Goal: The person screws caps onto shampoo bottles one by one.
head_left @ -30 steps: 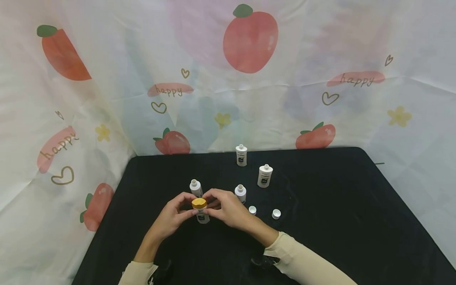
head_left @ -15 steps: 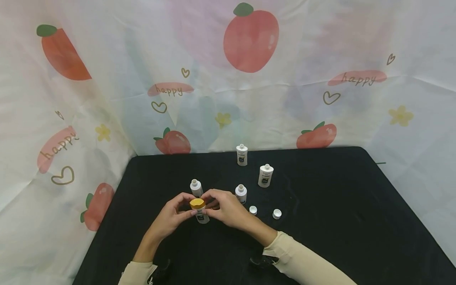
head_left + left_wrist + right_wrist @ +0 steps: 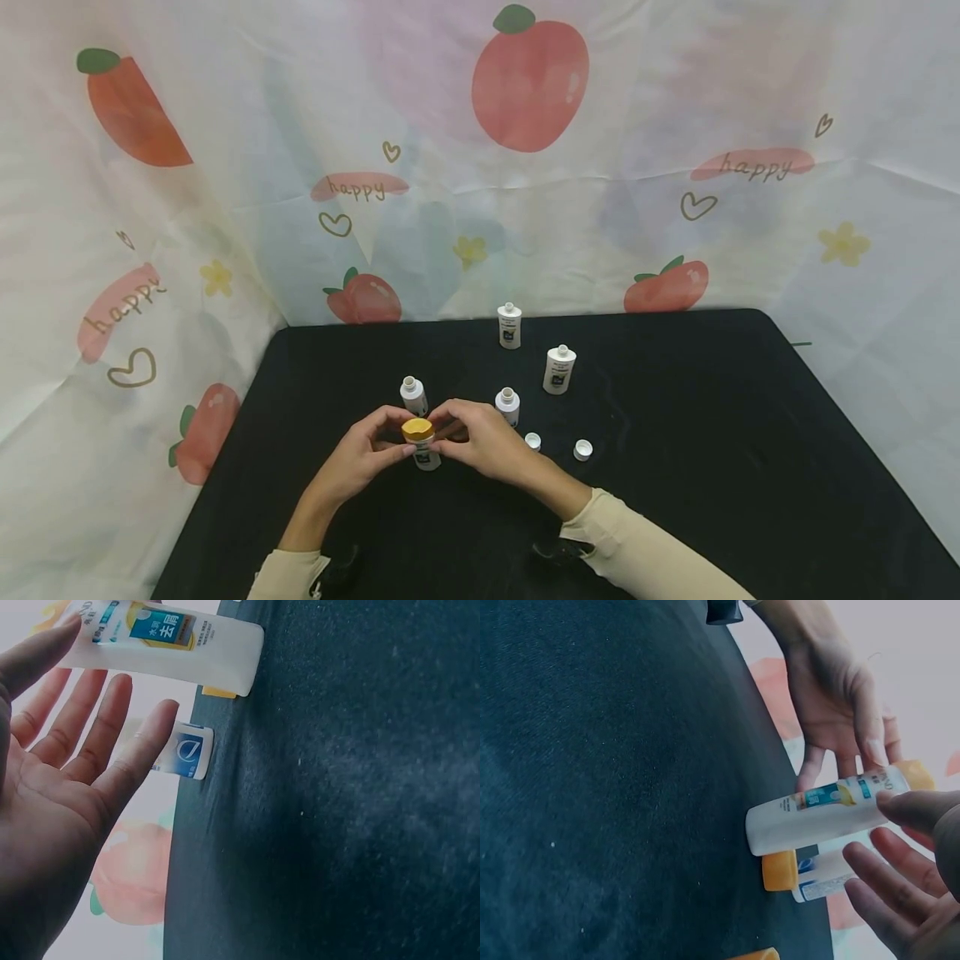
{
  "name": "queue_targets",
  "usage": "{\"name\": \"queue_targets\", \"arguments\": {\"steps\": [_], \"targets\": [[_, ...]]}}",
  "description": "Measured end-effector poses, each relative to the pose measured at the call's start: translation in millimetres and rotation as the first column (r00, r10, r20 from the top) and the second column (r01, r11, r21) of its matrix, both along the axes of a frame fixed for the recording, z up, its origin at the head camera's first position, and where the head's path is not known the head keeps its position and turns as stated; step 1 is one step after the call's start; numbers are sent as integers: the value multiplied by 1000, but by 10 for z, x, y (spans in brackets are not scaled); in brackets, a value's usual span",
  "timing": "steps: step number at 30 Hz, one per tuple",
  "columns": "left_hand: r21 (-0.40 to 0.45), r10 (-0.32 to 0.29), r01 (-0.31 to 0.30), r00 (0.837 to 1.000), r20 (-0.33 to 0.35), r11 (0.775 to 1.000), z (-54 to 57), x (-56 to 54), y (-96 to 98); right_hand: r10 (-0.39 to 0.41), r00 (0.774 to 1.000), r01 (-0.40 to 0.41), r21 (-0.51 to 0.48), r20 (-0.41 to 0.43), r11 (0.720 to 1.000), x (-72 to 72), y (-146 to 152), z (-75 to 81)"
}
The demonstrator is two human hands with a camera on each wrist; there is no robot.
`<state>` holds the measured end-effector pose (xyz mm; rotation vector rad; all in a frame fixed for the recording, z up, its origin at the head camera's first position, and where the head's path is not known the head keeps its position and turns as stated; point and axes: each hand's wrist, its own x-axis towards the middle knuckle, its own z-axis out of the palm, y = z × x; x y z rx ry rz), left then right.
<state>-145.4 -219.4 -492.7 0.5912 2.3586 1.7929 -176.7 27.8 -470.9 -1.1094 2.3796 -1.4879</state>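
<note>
A white shampoo bottle (image 3: 427, 458) with a yellow cap (image 3: 417, 429) stands upright on the black table, between both hands. My left hand (image 3: 362, 454) holds it from the left, its thumb on the label side just below the cap. From the right my right hand (image 3: 480, 440) holds it at the same height, thumb near the cap's lower edge. In the right wrist view the bottle (image 3: 817, 814) shows a blue-green label, and both thumbs meet its upper part. The fingers behind the bottle are partly hidden in the head view.
Several uncapped white bottles stand behind: one (image 3: 412, 395) just beyond the hands, others (image 3: 507, 407) (image 3: 558, 371) to the right, and one (image 3: 509, 326) at the back edge. Two white caps (image 3: 532, 442) (image 3: 582, 450) lie right. A yellow cap (image 3: 780, 870) shows behind the held bottle.
The yellow cap shifts slightly left, then a little back to the right, while the bottle body stays in place. Both hands keep nearly the same position.
</note>
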Motion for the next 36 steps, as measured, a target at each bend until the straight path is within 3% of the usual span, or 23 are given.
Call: {"name": "queue_targets", "arguments": {"steps": [7, 16, 28, 36], "targets": [[-19, 4, -5, 1000, -24, 1000, 11, -9, -38, 19, 1000, -18, 41, -15, 999, 26, 117, 57], [-4, -16, 16, 999, -48, 1000, 109, -6, -67, 23, 1000, -24, 90, 17, 996, 36, 292, 144], [-5, -18, 18, 997, -79, 1000, 229, -62, -82, -20, 1000, 21, 61, -14, 998, 17, 515, 213], [-43, 3, -10, 988, -157, 999, 352, -146, -139, -36, 999, 37, 72, -17, 997, 24, 570, 205]]}}
